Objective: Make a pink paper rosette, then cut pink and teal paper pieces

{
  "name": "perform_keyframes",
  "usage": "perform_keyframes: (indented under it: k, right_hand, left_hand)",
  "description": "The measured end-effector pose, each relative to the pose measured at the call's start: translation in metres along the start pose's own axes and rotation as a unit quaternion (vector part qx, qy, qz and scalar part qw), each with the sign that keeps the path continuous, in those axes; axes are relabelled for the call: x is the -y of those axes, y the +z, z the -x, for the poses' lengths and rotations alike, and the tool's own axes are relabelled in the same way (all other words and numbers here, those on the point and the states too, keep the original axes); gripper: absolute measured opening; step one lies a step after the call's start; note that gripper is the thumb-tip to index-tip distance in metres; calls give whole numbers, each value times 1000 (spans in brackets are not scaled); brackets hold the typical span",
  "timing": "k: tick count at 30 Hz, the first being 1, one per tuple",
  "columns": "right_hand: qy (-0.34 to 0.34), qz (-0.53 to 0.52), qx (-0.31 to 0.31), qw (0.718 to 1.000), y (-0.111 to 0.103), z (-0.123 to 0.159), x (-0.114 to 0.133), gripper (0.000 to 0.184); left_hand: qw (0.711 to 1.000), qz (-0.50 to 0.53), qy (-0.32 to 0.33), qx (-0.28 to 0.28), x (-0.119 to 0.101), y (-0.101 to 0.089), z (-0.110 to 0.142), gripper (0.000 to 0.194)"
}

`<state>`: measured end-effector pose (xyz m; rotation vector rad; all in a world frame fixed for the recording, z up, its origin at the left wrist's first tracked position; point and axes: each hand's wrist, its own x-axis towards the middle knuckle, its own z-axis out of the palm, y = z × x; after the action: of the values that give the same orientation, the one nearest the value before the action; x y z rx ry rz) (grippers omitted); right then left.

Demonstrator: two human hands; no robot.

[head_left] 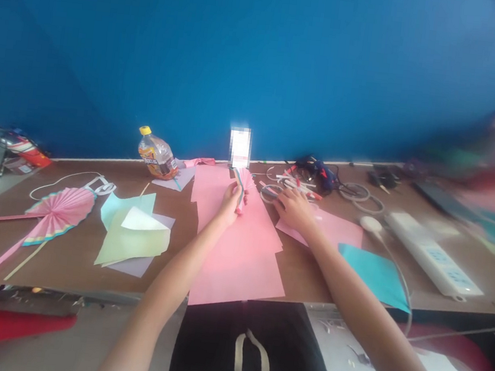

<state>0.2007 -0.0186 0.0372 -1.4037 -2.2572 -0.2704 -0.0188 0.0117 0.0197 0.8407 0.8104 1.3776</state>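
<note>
My left hand is closed around the narrow end of a pleated pink paper fan, partly spread at its top and edged with pale stripes. It is above overlapping pink paper sheets. To its right, my right hand is palm down with its fingers loosely apart, and no held object shows in it. Its fingertips are beside a dark-rimmed ring whose kind I cannot make out. Thin paper strips lie just behind this hand. A finished-looking pink fan with long paper tails lies at the left.
Green, white and lilac paper sheets lie left of centre. A yellow-capped bottle stands near the blue wall. At the right are a teal sheet, a white power strip and a cable hanging over the table edge.
</note>
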Motion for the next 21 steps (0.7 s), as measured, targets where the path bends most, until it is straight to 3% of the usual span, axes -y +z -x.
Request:
perform_keyframes:
  k: [7,11,14,17,21]
  right_hand:
    - [-39,7,-8,999,10,-1,9,26]
    - [-5,11,-35,999,18,-6,9,23]
    - [33,-47,-81,995,17,-8,4,23]
    - [103,-187,-146,966,13,-7,-3,25]
    - [168,-395,-164,889,7,-5,-8,28]
  left_hand:
    - [1000,5,-15,9,-5,6,5,55]
    - [1000,-9,-16,-10,-4,5,6,48]
    - [1000,-14,-12,-12,-3,3,6,41]
    - [1000,-12,-7,7,-4,3,7,36]
    - [999,-15,-17,37,-7,4,10,25]
